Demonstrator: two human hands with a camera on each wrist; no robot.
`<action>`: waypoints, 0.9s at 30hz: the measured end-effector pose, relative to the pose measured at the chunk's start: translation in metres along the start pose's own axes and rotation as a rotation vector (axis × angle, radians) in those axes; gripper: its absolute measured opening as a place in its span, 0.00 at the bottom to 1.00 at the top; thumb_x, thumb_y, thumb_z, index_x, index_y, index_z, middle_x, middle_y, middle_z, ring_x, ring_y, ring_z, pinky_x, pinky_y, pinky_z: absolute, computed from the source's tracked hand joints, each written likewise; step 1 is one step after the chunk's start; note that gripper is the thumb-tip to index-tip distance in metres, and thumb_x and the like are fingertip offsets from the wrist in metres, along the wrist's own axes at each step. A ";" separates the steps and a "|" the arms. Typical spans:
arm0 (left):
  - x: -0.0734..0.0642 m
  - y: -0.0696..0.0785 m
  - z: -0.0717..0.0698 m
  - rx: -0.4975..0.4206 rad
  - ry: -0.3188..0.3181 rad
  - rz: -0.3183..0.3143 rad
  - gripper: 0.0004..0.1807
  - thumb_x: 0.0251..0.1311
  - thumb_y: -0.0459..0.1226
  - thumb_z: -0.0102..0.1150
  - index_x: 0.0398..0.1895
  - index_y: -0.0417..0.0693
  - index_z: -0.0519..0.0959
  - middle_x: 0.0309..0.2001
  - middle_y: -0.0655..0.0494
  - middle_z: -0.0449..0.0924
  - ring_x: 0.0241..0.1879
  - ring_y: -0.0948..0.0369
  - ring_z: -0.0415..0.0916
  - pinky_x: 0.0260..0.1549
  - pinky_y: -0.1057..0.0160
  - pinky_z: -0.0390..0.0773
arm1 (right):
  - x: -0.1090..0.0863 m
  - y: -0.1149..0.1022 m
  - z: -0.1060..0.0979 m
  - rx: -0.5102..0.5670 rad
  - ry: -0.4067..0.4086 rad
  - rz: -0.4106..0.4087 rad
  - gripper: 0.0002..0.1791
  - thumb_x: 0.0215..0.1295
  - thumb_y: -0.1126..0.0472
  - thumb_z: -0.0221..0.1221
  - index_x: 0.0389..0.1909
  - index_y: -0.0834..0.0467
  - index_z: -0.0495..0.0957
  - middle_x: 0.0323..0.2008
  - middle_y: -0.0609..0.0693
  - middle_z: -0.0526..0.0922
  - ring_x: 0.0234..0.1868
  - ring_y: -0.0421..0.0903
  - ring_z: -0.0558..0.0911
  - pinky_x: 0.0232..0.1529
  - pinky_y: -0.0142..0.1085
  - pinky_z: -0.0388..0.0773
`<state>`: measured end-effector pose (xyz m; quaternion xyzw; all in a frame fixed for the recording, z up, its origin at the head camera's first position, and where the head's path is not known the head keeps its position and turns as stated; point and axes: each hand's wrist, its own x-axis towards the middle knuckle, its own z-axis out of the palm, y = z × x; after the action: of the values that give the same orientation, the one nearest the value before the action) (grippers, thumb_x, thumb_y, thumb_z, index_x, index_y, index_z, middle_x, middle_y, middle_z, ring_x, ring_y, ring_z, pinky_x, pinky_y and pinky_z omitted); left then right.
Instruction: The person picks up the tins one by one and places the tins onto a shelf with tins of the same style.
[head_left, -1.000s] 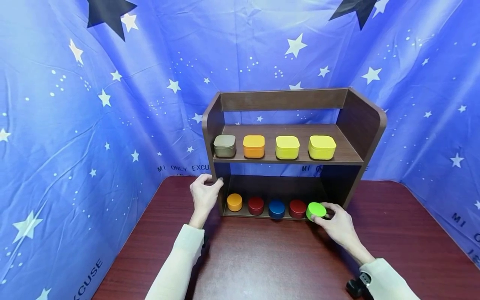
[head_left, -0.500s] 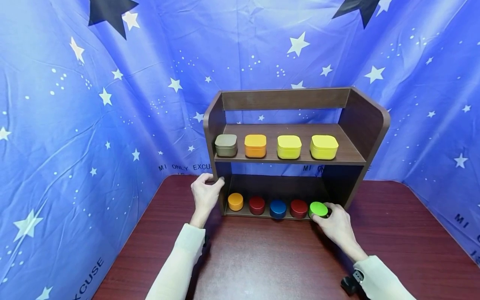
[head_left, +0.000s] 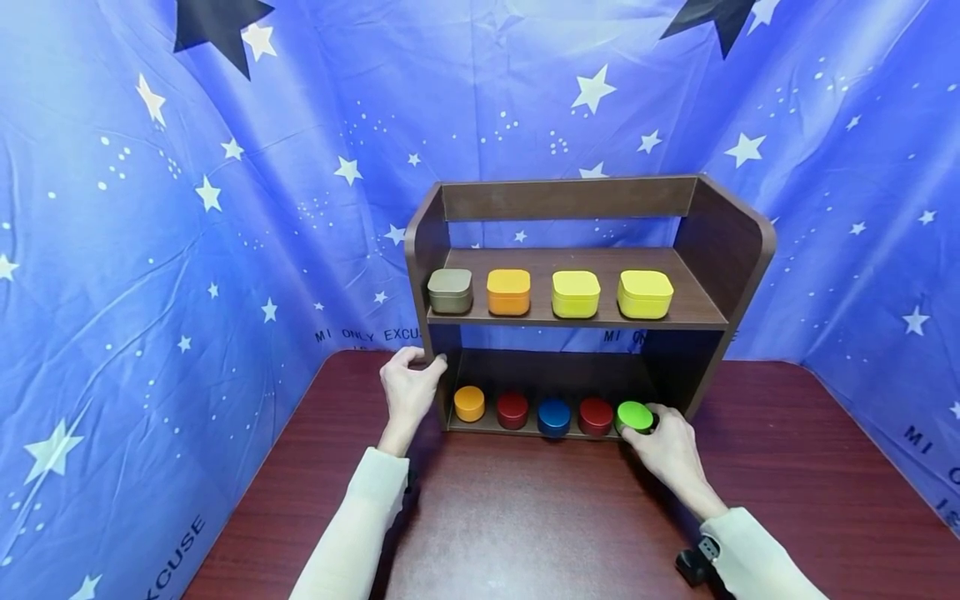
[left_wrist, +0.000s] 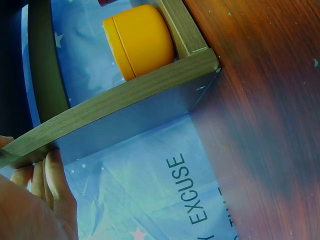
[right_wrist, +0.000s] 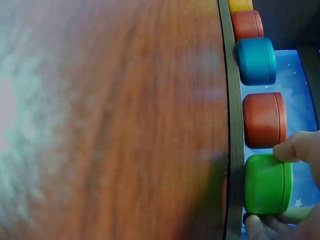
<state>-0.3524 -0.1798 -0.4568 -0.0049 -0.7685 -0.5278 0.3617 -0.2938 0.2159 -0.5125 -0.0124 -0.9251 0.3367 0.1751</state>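
Observation:
My right hand holds a round green tin at the right end of the lower shelf, thumb on one side and fingers on the other. In the right wrist view the green tin sits just behind the shelf's front lip, beside a red tin. My left hand grips the left side panel of the brown wooden shelf, thumb at its front edge. In the left wrist view the fingers lie against the panel's outer face, near an orange tin.
Along the lower board stand an orange tin, another red tin and a blue tin. The upper board carries squarish tins: grey, orange and two yellow. A starry blue cloth surrounds the dark red table.
My right hand has moved the green tin slightly back from the front edge onto the lower board, in line with the other round tins. The left hand keeps its grip on the side panel.

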 end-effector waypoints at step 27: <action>0.000 0.003 -0.001 -0.008 -0.019 -0.060 0.08 0.52 0.38 0.77 0.29 0.43 0.90 0.31 0.45 0.91 0.31 0.58 0.81 0.35 0.66 0.78 | 0.000 0.017 0.011 -0.026 0.003 0.014 0.44 0.59 0.51 0.74 0.66 0.79 0.72 0.58 0.81 0.81 0.58 0.77 0.82 0.58 0.67 0.80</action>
<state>-0.3504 -0.1798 -0.4546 0.0117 -0.7695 -0.5415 0.3385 -0.2991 0.2221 -0.5314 -0.0214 -0.9289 0.3260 0.1742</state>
